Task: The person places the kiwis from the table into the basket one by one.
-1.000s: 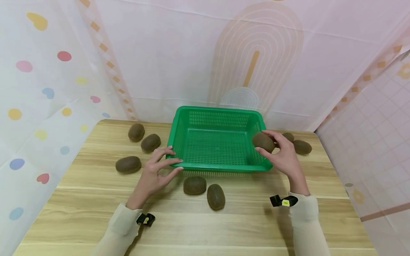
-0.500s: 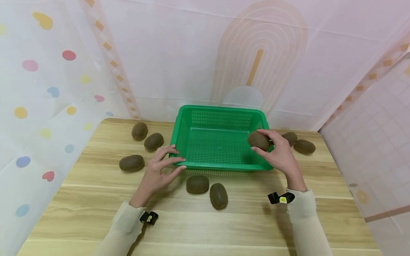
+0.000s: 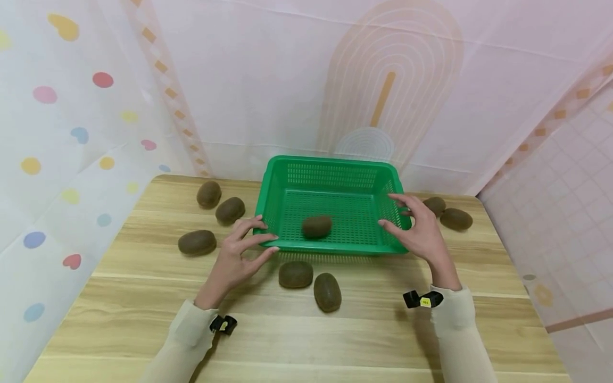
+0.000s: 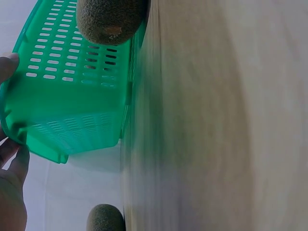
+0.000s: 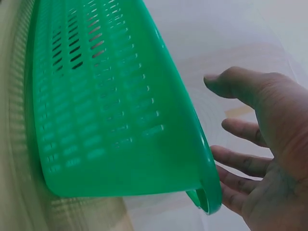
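Note:
My left hand [image 3: 235, 260] holds the front left corner of a green plastic basket [image 3: 330, 249], thumb on the front rim and fingertips over the edge. A single brown kiwi [image 3: 316, 226] lies on the basket floor, toward the front. My right hand [image 3: 421, 229] is over the basket's right rim, thumb and fingers spread apart with nothing between them. In the right wrist view those spread fingers [image 5: 245, 161] show beside the rim. Two kiwis lie just in front of the basket, one crosswise [image 3: 296, 274] and one lengthwise [image 3: 328, 292].
Left of the basket, three kiwis rest on the wooden table [image 3: 373, 335]: one at the back [image 3: 209, 194], one beside it [image 3: 230, 210], one nearer [image 3: 197, 242]. Past my right hand lie two more, one partly hidden [image 3: 435, 205], the other in plain sight [image 3: 456, 219]. A patterned cloth [image 3: 268, 80] hangs behind.
The right hand carried a kiwi leftward over the basket's right side and let it go. That kiwi now lies inside, left of the hand. The left hand stays on the corner.

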